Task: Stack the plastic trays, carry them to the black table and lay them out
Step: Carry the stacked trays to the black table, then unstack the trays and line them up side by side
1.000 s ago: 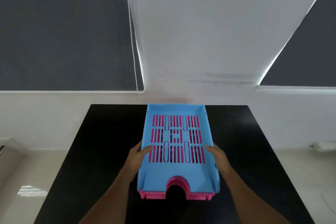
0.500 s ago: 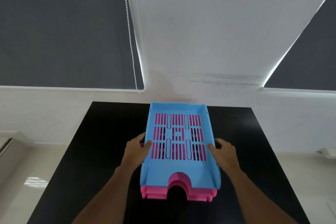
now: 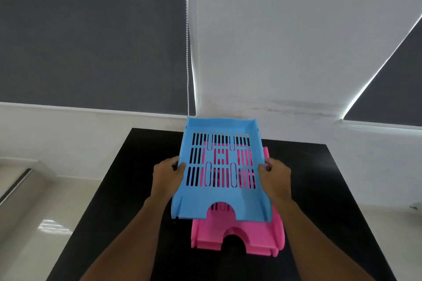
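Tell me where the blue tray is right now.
In the head view, the blue tray is centre frame, gripped by the left hand and right hand, above the pink tray.

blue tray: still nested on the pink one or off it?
Off. The blue tray is held up by the left hand and right hand, shifted left of the pink tray, whose front edge shows on the black table.

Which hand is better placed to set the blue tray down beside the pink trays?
Probably left hand: the blue tray is shifted left of the pink trays, beside bare black table.
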`<state>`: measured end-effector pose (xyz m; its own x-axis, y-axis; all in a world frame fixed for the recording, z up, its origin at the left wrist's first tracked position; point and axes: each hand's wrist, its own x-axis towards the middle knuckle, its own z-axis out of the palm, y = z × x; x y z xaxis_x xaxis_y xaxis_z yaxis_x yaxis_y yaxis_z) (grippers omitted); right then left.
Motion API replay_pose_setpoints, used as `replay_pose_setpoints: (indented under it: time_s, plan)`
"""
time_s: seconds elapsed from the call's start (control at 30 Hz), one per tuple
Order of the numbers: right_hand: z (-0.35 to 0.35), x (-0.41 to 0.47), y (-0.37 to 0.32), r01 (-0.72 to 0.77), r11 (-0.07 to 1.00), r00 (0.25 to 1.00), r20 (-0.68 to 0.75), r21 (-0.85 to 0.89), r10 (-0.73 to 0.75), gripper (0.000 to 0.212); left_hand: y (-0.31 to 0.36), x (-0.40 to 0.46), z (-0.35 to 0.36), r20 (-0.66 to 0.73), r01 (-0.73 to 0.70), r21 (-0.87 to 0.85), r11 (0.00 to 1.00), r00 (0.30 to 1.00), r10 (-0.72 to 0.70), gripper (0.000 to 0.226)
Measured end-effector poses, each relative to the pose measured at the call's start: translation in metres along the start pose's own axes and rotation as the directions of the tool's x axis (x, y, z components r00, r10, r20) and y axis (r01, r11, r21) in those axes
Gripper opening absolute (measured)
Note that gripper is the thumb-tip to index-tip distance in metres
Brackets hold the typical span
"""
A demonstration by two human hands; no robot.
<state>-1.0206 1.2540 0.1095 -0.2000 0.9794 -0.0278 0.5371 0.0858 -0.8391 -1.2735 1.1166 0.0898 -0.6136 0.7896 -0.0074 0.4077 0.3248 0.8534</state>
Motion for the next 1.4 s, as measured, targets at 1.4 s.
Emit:
replay_pose_setpoints:
  time_s: [1.4]
  plan:
    - [0.258,-0.099,-0.023,0.044,0.909,0.975,0.216,-0.414,0.051,0.033,-0.201,-0.011,-0.129,-0.013,0.267,0.137,0.954,0.963,-0.267,0.009]
